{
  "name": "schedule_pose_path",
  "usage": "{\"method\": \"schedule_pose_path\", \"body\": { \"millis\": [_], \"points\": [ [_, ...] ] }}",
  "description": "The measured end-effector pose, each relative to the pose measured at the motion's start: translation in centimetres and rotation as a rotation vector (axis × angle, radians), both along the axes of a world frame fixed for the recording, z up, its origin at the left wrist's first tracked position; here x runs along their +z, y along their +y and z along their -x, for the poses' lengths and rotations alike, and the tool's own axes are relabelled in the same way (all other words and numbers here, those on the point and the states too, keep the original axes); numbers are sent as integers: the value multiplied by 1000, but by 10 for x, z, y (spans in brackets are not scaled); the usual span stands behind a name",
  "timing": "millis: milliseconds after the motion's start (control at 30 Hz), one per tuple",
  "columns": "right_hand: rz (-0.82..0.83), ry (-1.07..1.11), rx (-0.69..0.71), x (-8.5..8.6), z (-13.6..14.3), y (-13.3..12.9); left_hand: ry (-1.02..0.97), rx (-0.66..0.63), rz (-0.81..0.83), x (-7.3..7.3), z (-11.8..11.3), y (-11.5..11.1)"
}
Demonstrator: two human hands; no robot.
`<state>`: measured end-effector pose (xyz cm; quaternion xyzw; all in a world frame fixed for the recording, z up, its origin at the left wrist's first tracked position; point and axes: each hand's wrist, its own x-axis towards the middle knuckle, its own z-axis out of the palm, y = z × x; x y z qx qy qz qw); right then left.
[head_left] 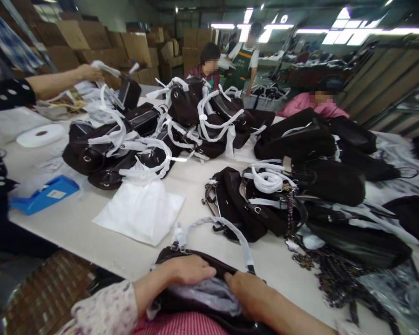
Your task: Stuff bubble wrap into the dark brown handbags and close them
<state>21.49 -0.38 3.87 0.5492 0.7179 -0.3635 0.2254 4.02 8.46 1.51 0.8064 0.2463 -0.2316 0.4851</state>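
Handbag (181, 260) in dark leather sits at the bottom centre of the frame, on the near edge of the pale table (91, 223), its mouth open and stuffed with grey-white paper (209, 293). A strap wrapped in white paper (223, 228) arches up from it. The left hand (186, 270) lies flat over the bag's upper rim, fingers curled around the edge and pressing on it. The right hand (246, 291) meets it from the other side, fingertips dug into the paper stuffing; whether it pinches the paper or only pushes on it I cannot tell.

At the far left of the frame a blue tray (43, 194) rests on the table, and above it, toward the upper left, lies a roll of white tape (40, 135). A co-worker's hand (89, 72) reaches in from the upper left, holding a white strip above a heap of bags. Just left of centre a flat white bag (141, 211) lies on the table, with a pile of dark handbags with paper-wrapped straps (125, 139) behind it. Another such pile (209, 116) fills the upper middle. To the right, more dark bags (300, 190) are heaped, one with a coiled white strap on top. At the lower right, metal chains (335, 274) trail across the table. Three people sit or stand along the far side, in the upper centre and upper right.
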Motion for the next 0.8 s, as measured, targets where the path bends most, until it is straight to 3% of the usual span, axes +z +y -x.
{"method": "schedule_pose_path", "body": {
  "millis": [167,300,433,567,700,800],
  "points": [
    [115,156,-59,48,-22,7,26,-111,68,43,1,-16],
    [130,395,-170,80,-54,-2,47,-141,-48,53,-14,-23],
    [94,313,-207,64,-79,-35,-115,-195,-85,43,-37,-33],
    [-32,424,-262,50,-78,-54,-100,-387,-10,25,-47,-44],
    [-143,494,-288,54,-46,-18,-63,-425,-28,14,-46,-51],
    [-255,544,-340,34,-12,33,-155,-339,-71,-2,-42,-59]
  ]
}}
